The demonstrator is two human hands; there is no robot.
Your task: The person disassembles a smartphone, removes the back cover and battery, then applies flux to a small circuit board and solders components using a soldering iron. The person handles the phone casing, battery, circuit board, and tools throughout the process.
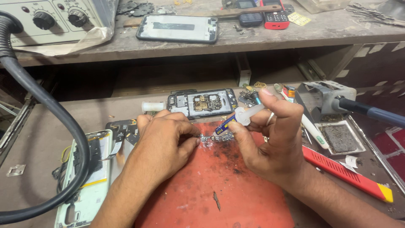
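My right hand (pixel 272 135) grips a small syringe (pixel 236 119) with a blue label, thumb on its plunger, its tip pointing down-left at a small circuit board (pixel 217 138). That board lies at the top edge of a stained red mat (pixel 211 190). My left hand (pixel 162 143) pinches the board's left end with fingertips, holding it against the mat. Just beyond the hands lies an opened phone frame (pixel 202 102) with its board exposed.
A thick black hose (pixel 50 109) curves across the left over an opened white phone (pixel 90 177). A soldering iron (pixel 371 112) rests in its stand at right, beside a red-handled tool (pixel 346 173). The upper shelf holds a phone back (pixel 177 28), small phones and a dial unit (pixel 46 19).
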